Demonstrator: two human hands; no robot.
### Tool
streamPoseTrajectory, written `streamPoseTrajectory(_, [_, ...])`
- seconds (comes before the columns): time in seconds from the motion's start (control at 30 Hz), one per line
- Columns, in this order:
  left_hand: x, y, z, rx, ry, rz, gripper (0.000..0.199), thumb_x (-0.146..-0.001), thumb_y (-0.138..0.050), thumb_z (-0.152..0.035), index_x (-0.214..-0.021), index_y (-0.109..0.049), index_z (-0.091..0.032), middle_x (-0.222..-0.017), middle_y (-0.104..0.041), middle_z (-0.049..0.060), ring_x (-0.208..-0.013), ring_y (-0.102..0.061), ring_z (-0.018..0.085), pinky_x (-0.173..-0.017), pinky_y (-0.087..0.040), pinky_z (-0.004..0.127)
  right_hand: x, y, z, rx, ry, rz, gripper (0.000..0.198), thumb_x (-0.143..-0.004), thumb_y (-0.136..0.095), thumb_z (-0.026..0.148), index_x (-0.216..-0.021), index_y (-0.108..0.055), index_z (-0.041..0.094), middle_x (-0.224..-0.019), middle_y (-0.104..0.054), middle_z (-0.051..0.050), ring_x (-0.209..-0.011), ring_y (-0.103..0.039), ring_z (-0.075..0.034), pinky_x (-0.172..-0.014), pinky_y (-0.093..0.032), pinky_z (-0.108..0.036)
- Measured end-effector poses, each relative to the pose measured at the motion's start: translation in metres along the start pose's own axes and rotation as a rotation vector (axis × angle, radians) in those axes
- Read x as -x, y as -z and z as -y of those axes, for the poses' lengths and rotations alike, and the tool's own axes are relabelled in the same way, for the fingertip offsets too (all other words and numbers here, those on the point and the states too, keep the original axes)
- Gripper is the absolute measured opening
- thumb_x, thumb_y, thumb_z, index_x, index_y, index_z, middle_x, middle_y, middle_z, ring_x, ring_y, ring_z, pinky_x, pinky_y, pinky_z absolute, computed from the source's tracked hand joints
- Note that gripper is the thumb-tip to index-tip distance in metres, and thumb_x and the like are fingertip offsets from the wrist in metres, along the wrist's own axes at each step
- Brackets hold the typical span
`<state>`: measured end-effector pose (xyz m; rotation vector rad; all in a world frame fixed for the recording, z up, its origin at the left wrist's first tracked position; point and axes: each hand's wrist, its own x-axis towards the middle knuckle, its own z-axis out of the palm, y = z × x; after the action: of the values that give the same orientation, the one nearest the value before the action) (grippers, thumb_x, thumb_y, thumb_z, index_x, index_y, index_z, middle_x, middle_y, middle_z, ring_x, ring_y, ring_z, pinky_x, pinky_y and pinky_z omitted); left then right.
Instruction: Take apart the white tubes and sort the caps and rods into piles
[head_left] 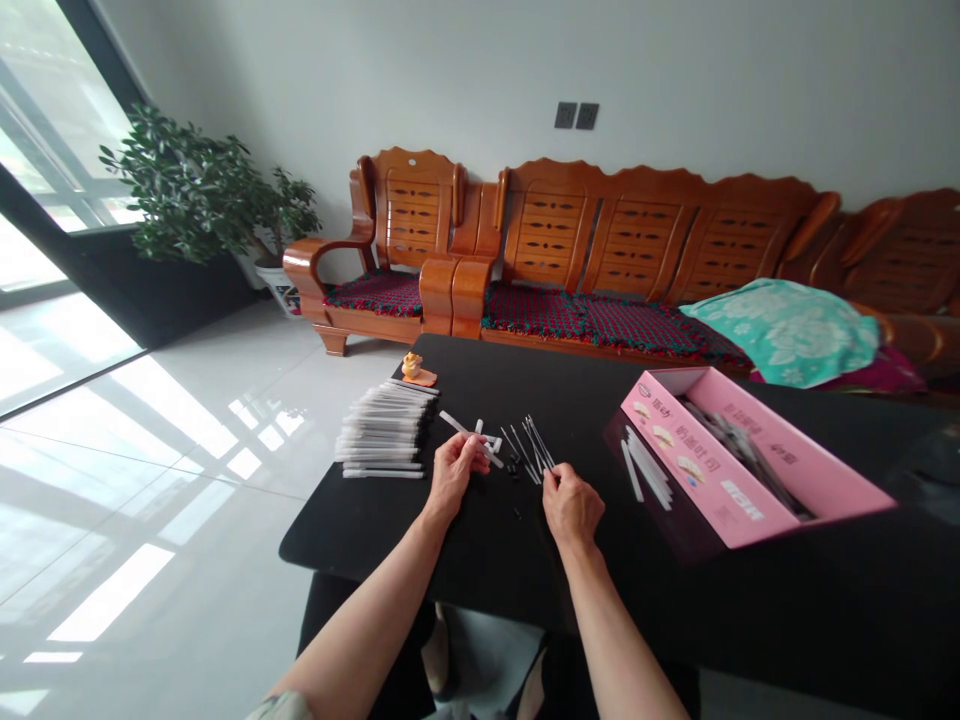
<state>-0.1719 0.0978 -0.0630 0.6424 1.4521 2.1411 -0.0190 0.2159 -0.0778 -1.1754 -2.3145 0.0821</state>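
My left hand (453, 472) is closed around a slim white pen barrel (453, 423), which slants up to the left out of its fingers. White caps (491, 443) lie just beyond those fingertips. With its fingers pinched, my right hand (573, 502) grips the near end of a thin pen refill (539, 440); exactly how many refills it has is hidden. More refills (517, 452) rest on the table to its left. Small black plugs (513, 467) are scattered between my hands. Left of my left hand, many white pens (384, 432) lie stacked in a row.
On the black table (480, 540), a pink box (757, 515) with dark contents stands at right, several white barrels (646, 470) beside it. An orange figurine (413, 368) sits at the far left corner. Wooden seats (555, 225) line the wall behind; a potted plant (217, 190) stands left.
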Motion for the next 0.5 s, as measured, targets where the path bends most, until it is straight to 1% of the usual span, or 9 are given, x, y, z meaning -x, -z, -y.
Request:
streamPoseTrajectory(0.03, [0.0,0.0,0.0,0.001,0.004,-0.001,0.04,-0.08,-0.066,-0.05,-0.089,-0.068,-0.011,-0.065,-0.062,0.003,-0.055,-0.059,0.012,-0.053,-0.053,0.022,0.001,0.002,0.001,-0.043,0.024,-0.008,0.017,-0.09,-0.055,0.03,-0.082,-0.066,0.019,-0.066,-0.067,-0.004,-0.054,-0.057,-0.014,-0.053,-0.023,-0.026])
streamPoseTrajectory(0.1, [0.0,0.001,0.001,0.002,0.004,-0.024,0.041,-0.08,-0.066,-0.051,-0.089,-0.068,-0.011,-0.064,-0.062,0.003,-0.055,-0.06,0.012,-0.053,-0.053,0.022,0.005,0.008,0.005,-0.167,0.144,0.023,0.019,-0.091,-0.054,0.032,-0.082,-0.065,0.02,-0.068,-0.068,-0.003,-0.058,-0.06,-0.014,-0.055,-0.028,-0.024])
streamPoseTrajectory(0.17, [-0.001,0.002,0.001,0.005,0.002,-0.046,0.042,-0.079,-0.066,-0.052,-0.088,-0.068,-0.011,-0.064,-0.062,0.002,-0.056,-0.061,0.012,-0.052,-0.053,0.022,0.012,0.016,0.01,-0.282,0.294,0.137,0.021,-0.09,-0.056,0.035,-0.077,-0.063,0.021,-0.064,-0.066,0.0,-0.057,-0.06,-0.012,-0.056,-0.031,-0.023])
streamPoseTrajectory(0.23, [-0.001,0.003,0.002,0.016,0.0,-0.058,0.043,-0.078,-0.067,-0.053,-0.089,-0.068,-0.012,-0.065,-0.062,0.002,-0.056,-0.061,0.012,-0.052,-0.053,0.022,0.02,0.024,0.015,-0.332,0.389,0.266,0.016,-0.087,-0.06,0.036,-0.078,-0.062,0.022,-0.062,-0.064,0.003,-0.055,-0.059,-0.011,-0.056,-0.033,-0.022])
streamPoseTrajectory(0.3, [-0.001,0.003,0.002,0.026,0.002,-0.061,0.043,-0.077,-0.067,-0.054,-0.089,-0.068,-0.012,-0.064,-0.062,0.002,-0.055,-0.06,0.011,-0.052,-0.053,0.022,0.027,0.029,0.019,-0.325,0.442,0.343,0.008,-0.085,-0.062,0.03,-0.081,-0.061,0.023,-0.067,-0.066,0.003,-0.058,-0.06,-0.012,-0.057,-0.035,-0.022])
streamPoseTrajectory(0.37, [-0.002,0.003,0.002,0.03,0.009,-0.064,0.043,-0.077,-0.067,-0.054,-0.089,-0.068,-0.012,-0.064,-0.062,0.002,-0.054,-0.06,0.011,-0.052,-0.053,0.022,0.03,0.032,0.023,-0.292,0.489,0.379,0.003,-0.084,-0.06,0.022,-0.081,-0.059,0.023,-0.073,-0.067,0.002,-0.064,-0.061,-0.013,-0.06,-0.035,-0.022])
streamPoseTrajectory(0.43, [-0.002,0.003,0.002,0.031,0.013,-0.065,0.043,-0.077,-0.067,-0.053,-0.089,-0.068,-0.012,-0.064,-0.063,0.002,-0.053,-0.06,0.011,-0.052,-0.053,0.022,0.028,0.031,0.027,-0.253,0.522,0.397,0.008,-0.083,-0.058,0.016,-0.078,-0.058,0.023,-0.075,-0.067,0.001,-0.067,-0.062,-0.014,-0.062,-0.035,-0.023])
streamPoseTrajectory(0.5, [-0.002,0.003,0.002,0.033,0.008,-0.062,0.042,-0.077,-0.067,-0.053,-0.088,-0.068,-0.012,-0.064,-0.063,0.002,-0.054,-0.06,0.011,-0.052,-0.053,0.021,0.022,0.025,0.032,-0.216,0.503,0.381,0.01,-0.082,-0.057,0.014,-0.077,-0.057,0.023,-0.074,-0.067,0.0,-0.068,-0.062,-0.014,-0.062,-0.035,-0.023])
